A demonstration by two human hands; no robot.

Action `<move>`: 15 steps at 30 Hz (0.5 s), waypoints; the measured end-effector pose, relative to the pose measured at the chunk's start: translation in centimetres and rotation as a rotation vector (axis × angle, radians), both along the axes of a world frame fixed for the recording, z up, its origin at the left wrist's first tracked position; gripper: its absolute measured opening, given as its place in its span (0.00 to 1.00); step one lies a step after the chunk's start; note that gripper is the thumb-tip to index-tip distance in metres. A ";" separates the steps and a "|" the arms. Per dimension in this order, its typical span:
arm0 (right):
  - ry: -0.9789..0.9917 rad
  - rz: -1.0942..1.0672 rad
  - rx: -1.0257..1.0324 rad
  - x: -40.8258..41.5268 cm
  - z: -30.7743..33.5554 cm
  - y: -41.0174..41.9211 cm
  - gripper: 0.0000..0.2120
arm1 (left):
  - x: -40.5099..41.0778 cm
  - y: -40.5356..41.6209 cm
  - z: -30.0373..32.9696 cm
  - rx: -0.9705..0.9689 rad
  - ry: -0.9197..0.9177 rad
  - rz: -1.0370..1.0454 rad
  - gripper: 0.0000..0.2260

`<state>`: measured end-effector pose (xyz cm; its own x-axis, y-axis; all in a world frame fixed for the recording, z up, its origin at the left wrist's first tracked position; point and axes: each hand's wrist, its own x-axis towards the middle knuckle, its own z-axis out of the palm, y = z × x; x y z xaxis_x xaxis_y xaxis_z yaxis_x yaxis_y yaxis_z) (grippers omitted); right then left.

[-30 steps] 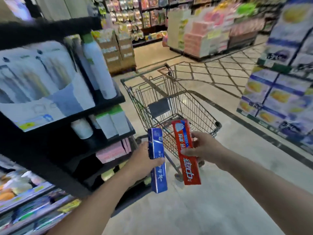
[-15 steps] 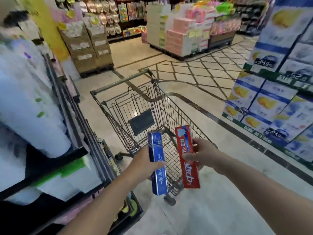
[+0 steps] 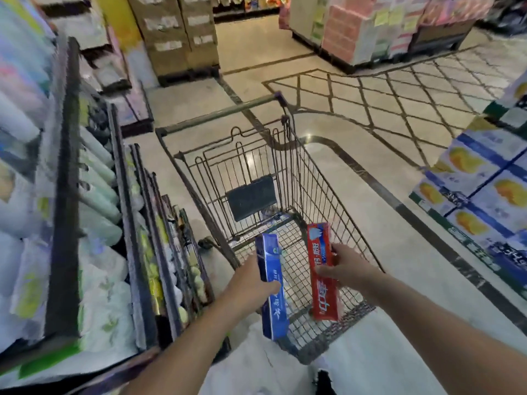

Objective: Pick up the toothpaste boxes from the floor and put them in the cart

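My left hand (image 3: 251,283) grips a blue toothpaste box (image 3: 271,286), held upright over the near end of the wire shopping cart (image 3: 330,201). My right hand (image 3: 343,266) grips a red toothpaste box (image 3: 323,272) by its middle, also upright, above the cart's basket. The two boxes are side by side with a small gap between them. The cart's basket looks bare apart from a dark flap at its far end.
Shelves (image 3: 94,223) packed with pale packages run close along the left. Stacked blue and yellow cartons (image 3: 482,189) stand at the right. Brown boxes (image 3: 176,35) and pink pallet stacks (image 3: 368,29) lie farther back across the tiled floor.
I have stepped closer and now look down into the cart. Both hands with their boxes have moved forward from in front of the cart to above its basket.
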<state>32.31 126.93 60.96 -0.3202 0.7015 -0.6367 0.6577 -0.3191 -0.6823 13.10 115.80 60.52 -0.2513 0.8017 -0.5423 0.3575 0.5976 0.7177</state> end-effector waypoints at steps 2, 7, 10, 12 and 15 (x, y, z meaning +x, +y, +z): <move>-0.028 0.052 -0.038 -0.3 -2.0 2.3 0.12 | 0.4 1.3 -1.3 -0.037 0.007 0.039 0.16; -0.088 0.169 -0.104 -0.6 -8.0 7.5 0.11 | 3.0 4.9 -6.6 -0.167 -0.042 0.154 0.12; -0.149 0.235 -0.117 -0.4 -12.7 9.8 0.08 | 4.7 6.9 -10.6 -0.260 -0.086 0.187 0.13; -0.184 0.263 -0.133 -0.4 -16.0 10.8 0.07 | 5.6 8.0 -13.7 -0.323 -0.114 0.215 0.18; -0.232 0.302 -0.127 -0.3 -21.1 11.5 0.09 | 6.8 9.2 -19.1 -0.386 -0.084 0.263 0.24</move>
